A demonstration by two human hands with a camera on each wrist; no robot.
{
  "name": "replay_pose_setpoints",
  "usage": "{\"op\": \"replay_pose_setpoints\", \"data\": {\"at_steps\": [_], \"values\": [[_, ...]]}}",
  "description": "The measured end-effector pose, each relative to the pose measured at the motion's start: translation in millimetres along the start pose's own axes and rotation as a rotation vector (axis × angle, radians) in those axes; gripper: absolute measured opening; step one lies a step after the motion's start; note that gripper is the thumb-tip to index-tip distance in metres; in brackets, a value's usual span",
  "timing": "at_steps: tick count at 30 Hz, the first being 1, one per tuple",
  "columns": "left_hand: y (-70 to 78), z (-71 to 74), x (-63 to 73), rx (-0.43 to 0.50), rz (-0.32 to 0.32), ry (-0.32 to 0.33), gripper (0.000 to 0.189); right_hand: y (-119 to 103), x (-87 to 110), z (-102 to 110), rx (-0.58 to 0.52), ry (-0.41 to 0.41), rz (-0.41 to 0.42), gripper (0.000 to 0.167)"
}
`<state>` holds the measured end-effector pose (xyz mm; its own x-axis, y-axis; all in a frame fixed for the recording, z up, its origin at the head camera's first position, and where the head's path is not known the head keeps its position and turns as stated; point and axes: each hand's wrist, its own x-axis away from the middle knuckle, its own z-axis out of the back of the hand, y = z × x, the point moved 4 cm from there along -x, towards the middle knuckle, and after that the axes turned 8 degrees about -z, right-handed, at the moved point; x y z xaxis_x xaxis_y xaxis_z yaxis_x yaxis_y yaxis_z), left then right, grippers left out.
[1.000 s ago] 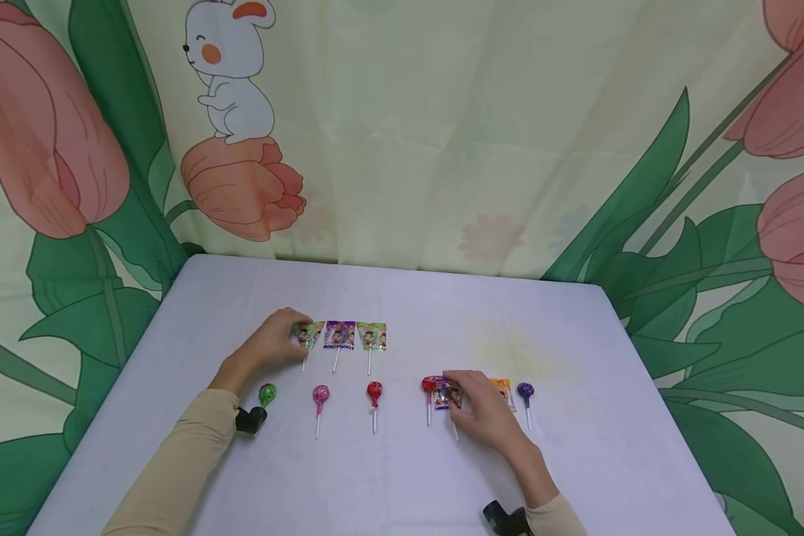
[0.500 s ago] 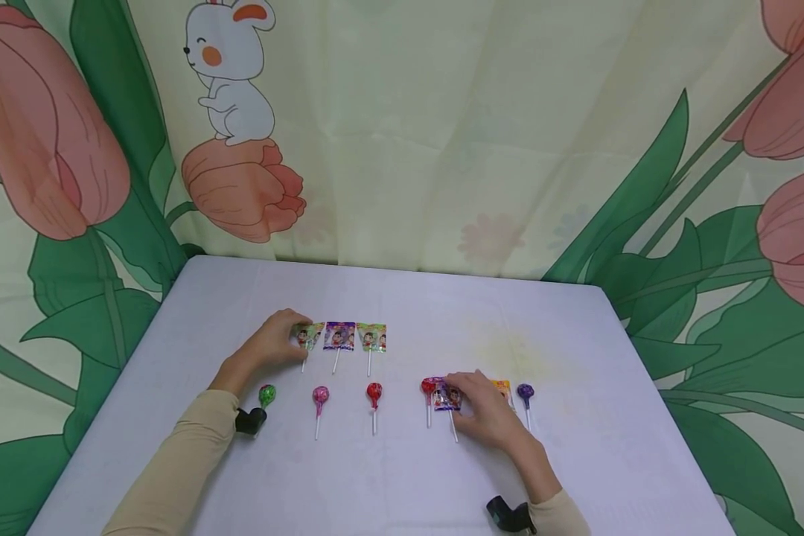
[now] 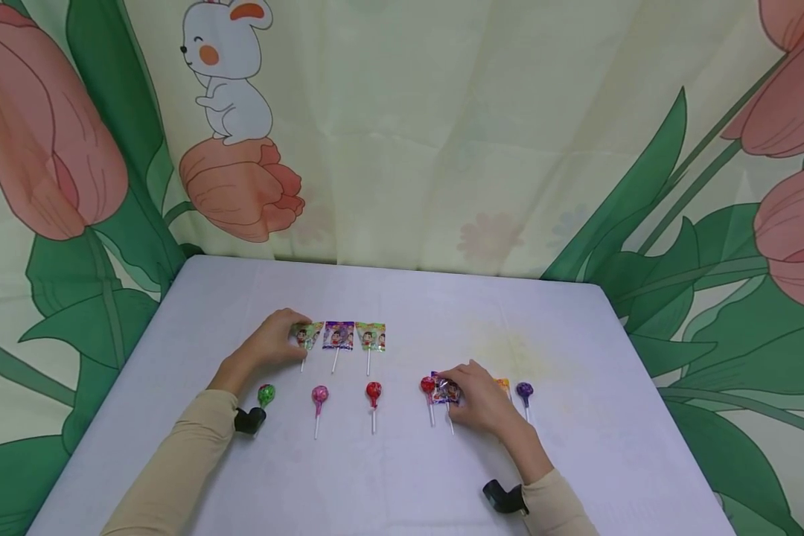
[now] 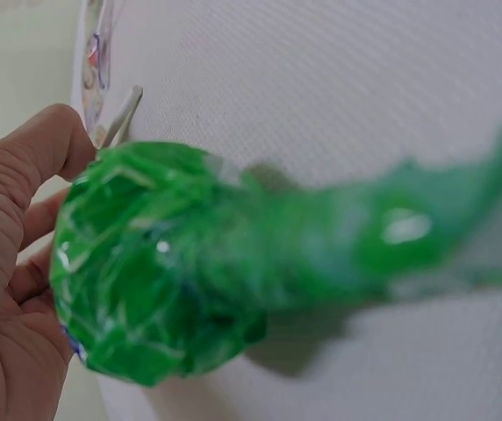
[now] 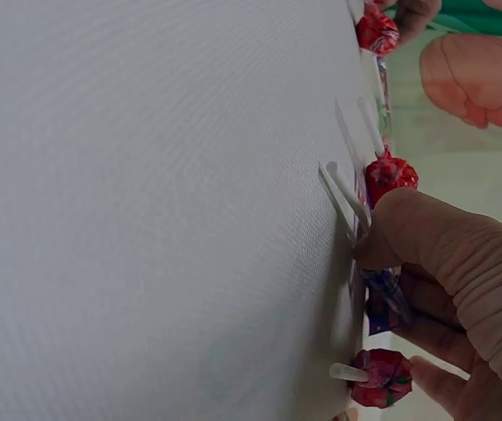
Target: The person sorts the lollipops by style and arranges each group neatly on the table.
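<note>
Purple square-packet lollipop [image 3: 444,394] pinched, my right grip [image 3: 480,400] might, drifting, jostle the adjacent round red lollipop [image 3: 427,385]; left grip [image 3: 270,342] pinches green-packet lollipop [image 3: 311,336].

Glossy plas. lolly pkt [image 3: 445,392], shiny crinkled wrapper [image 4: 146,263], matt txtrd tblcloth [image 3: 388,484]

Purple patterned packet [image 3: 447,394], green patterned packet [image 3: 311,336], red lollipop [image 3: 374,390]; white table [image 3: 375,484]

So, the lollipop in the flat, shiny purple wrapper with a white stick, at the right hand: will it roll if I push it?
The purple-wrapped lollipop probably won't roll easily, since its wrapper spreads wide and flat. That shiny surface may feel slippery. Its thin, straight white stick looks fairly stiff, so it likely won't flop.
</note>
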<state>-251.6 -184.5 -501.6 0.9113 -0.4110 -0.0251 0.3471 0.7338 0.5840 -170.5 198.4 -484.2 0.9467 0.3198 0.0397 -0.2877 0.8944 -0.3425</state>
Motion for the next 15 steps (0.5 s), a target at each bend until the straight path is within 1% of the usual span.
{"op": "replay_pose_setpoints", "data": {"at_steps": [6,15], "values": [[-0.7,0.8,0.7,-0.006,-0.010,0.008,0.062,-0.1,-1.8,-0.5,-0.010,0.024,0.021,0.047],[-0.1,1.8,2.1,0.001,-0.009,0.009,0.062,3.1,-2.9,-2.5,-0.029,0.047,0.032,0.044]]}}
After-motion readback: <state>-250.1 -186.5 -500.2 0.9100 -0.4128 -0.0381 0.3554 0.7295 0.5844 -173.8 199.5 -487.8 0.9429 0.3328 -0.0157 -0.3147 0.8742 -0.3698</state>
